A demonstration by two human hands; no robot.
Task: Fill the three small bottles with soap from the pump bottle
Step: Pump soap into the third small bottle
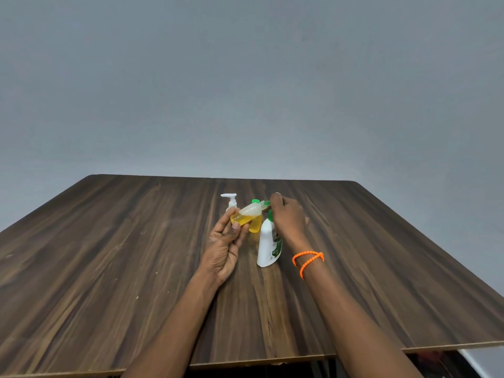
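A dark brown wooden table (109, 255) with streaked grain fills the lower half of the view, its surface marked by a few pale specks and scuffs and its near edge showing a lighter raw strip. Behind it rises a plain grey wall (245, 77), which takes up the whole upper half. An orange beaded bracelet (307, 260) loops twice around a wrist above the tabletop, and below the table's near right corner a dark space and a pale slanted strip show, too blurred to identify.
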